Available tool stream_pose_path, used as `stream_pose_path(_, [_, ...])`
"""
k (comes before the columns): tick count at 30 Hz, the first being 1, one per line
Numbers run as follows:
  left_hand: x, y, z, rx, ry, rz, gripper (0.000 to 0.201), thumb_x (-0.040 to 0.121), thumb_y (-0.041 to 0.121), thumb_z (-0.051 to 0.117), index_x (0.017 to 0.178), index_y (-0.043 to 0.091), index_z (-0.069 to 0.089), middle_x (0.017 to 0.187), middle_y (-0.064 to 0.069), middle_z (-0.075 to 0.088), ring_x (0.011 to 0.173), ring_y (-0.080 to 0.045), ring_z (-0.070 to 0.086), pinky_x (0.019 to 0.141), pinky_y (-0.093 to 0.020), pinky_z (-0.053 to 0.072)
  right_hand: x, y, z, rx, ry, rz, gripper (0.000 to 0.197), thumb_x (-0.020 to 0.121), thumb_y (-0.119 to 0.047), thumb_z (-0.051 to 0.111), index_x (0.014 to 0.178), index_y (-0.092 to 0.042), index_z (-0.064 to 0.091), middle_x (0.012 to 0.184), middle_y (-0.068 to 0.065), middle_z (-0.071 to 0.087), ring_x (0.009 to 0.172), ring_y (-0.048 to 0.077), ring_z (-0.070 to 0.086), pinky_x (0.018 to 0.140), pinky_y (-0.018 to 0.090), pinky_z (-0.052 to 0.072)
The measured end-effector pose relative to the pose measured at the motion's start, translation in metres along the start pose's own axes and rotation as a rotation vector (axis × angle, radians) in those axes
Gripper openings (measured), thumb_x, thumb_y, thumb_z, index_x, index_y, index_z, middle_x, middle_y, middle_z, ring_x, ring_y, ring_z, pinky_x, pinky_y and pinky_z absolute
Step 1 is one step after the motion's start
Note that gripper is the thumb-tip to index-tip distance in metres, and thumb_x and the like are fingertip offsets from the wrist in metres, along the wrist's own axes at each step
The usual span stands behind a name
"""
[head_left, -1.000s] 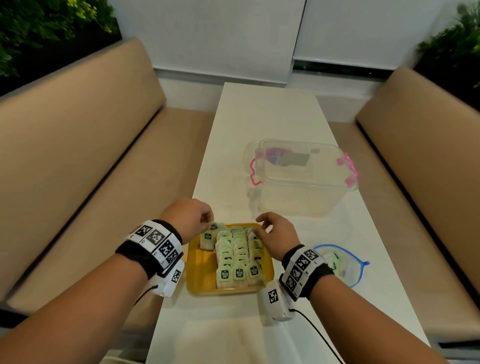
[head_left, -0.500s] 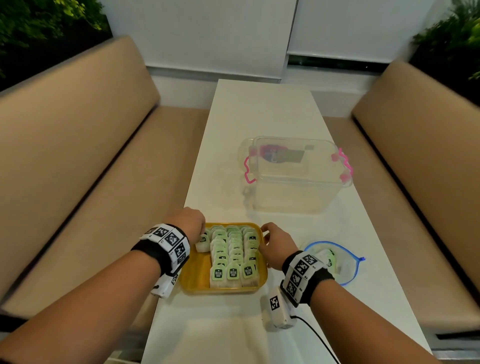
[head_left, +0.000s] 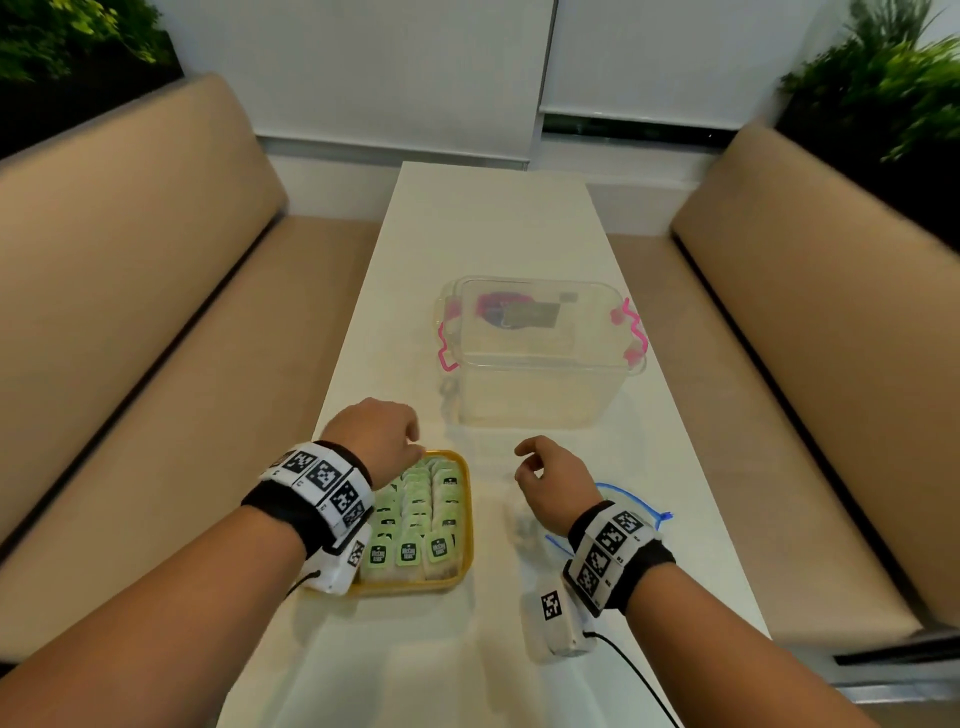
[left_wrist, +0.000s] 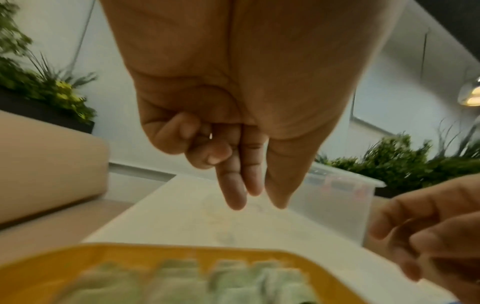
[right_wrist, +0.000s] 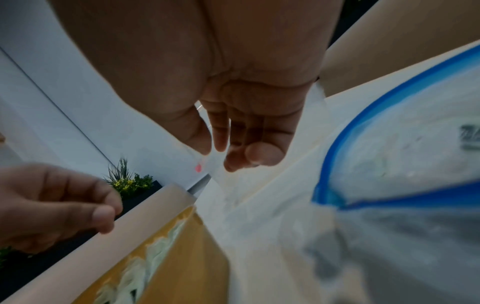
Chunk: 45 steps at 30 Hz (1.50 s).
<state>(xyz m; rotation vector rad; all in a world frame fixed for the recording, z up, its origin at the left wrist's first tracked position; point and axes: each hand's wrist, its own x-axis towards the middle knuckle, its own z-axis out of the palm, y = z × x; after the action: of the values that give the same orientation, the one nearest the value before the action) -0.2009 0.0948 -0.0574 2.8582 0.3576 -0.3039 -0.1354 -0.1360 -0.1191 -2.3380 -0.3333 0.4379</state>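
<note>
A yellow tray (head_left: 469, 525) near the table's left front edge holds rows of green-labelled tea bags (head_left: 418, 519). My left hand (head_left: 415, 448) hovers over the tray's far left corner. In the left wrist view this hand (left_wrist: 257, 197) has two fingers and the thumb pointing down and the others curled, with nothing in it. My right hand (head_left: 524, 463) hangs above the table just right of the tray with loosely curled fingers (right_wrist: 221, 144) and holds nothing. The tray (left_wrist: 182, 250) and tea bags (left_wrist: 228, 277) lie blurred beneath the left wrist.
A clear plastic box (head_left: 540, 364) with pink handles stands beyond the tray, towards the right. A blue-rimmed zip bag (head_left: 639, 501) lies under my right wrist, seen close as the zip bag (right_wrist: 402, 144) in that wrist's view. Beige benches run along both sides of the narrow white table (head_left: 493, 234).
My right hand has left the tray's right edge and moved right, off the tray. My left hand stays at the tray's far left corner.
</note>
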Motion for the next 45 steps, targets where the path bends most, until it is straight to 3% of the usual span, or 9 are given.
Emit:
stream_pose_path(5, [-0.001,0.085,0.012,-0.187,-0.034,0.218,0.018,0.090,0.035,0.063,0.105,0.025,0.066,0.100,0.008,0.070,0.093,-0.013,0.062,0.086,-0.030,0.050,-0.001,0.033,-0.044,-0.070,-0.007,0.012,0.018,0.092,-0.015,0.051,0.104,-0.024,0.061,0.097,0.000,0.069,0.082,0.015,0.063,0.072,0.027,0.051])
stream_pose_path(11, [0.009,0.161,0.057,-0.193,-0.168,0.270,0.022,0.094,0.023,0.059,0.114,0.020,0.067,0.110,0.002,0.070,0.102,-0.018,0.062,0.087,-0.028,0.047,-0.003,0.075,-0.083,-0.243,-0.041,0.043,0.018,0.089,-0.015,0.054,0.100,-0.021,0.065,0.099,0.000,0.069,0.090,0.019,0.063,0.078,0.029,0.050])
stream_pose_path(15, [0.014,0.185,0.090,-0.099,-0.220,0.208,0.025,0.092,0.026,0.064,0.117,0.023,0.067,0.122,0.000,0.062,0.115,-0.022,0.054,0.096,-0.034,0.046,-0.007,0.099,-0.088,-0.413,-0.168,0.047,0.019,0.084,-0.020,0.062,0.102,-0.024,0.068,0.107,0.003,0.064,0.100,0.022,0.060,0.084,0.031,0.051])
stream_pose_path(19, [0.014,0.190,0.114,0.026,-0.238,0.031,0.038,0.086,0.038,0.067,0.123,0.031,0.060,0.129,-0.004,0.037,0.120,-0.031,0.038,0.097,-0.041,0.046,-0.013,0.120,-0.084,-0.540,-0.272,0.143,0.042,0.075,-0.044,0.076,0.114,-0.034,0.064,0.117,0.005,0.039,0.111,0.026,0.046,0.092,0.036,0.050])
stream_pose_path(24, [0.013,0.200,0.124,-0.032,-0.370,-0.173,0.072,0.082,0.046,0.068,0.144,0.031,0.034,0.131,-0.012,0.041,0.110,-0.035,0.056,0.086,-0.039,0.051,-0.014,0.129,-0.083,-0.444,-0.289,0.143,0.065,0.077,-0.057,0.067,0.135,-0.033,0.049,0.126,0.006,0.034,0.106,0.031,0.056,0.096,0.036,0.049])
stream_pose_path(28, [0.014,0.211,0.121,-0.220,-0.296,-0.165,0.080,0.084,0.020,0.068,0.150,0.015,0.023,0.126,-0.015,0.056,0.110,-0.031,0.059,0.083,-0.034,0.051,-0.014,0.124,-0.087,-0.358,-0.302,0.083,0.076,0.078,-0.039,0.074,0.142,-0.021,0.038,0.131,0.008,0.036,0.106,0.030,0.060,0.093,0.033,0.050])
stream_pose_path(31, [0.016,0.208,0.122,-0.292,-0.235,-0.185,0.082,0.082,0.007,0.066,0.151,0.019,0.023,0.116,-0.010,0.058,0.102,-0.027,0.059,0.074,-0.028,0.044,-0.012,0.128,-0.089,-0.241,-0.261,-0.005,0.080,0.078,-0.013,0.074,0.146,-0.015,0.031,0.133,0.008,0.037,0.111,0.027,0.056,0.093,0.028,0.047])
stream_pose_path(36, [0.010,0.202,0.133,-0.142,-0.251,-0.280,0.074,0.072,0.037,0.082,0.136,0.034,0.044,0.131,-0.008,0.040,0.115,-0.028,0.052,0.092,-0.036,0.050,-0.014,0.141,-0.082,-0.167,-0.243,-0.071,0.069,0.081,0.005,0.055,0.144,-0.014,0.038,0.130,0.008,0.039,0.109,0.025,0.054,0.089,0.018,0.040])
stream_pose_path(45, [0.027,0.213,0.134,-0.033,-0.131,-0.330,0.060,0.075,0.071,0.063,0.111,0.024,0.068,0.122,-0.007,0.041,0.115,-0.027,0.047,0.096,-0.041,0.049,-0.013,0.159,-0.080,-0.337,-0.265,-0.109,0.070,0.074,-0.028,0.069,0.139,-0.022,0.044,0.129,0.003,0.045,0.114,0.027,0.047,0.096,0.035,0.046])
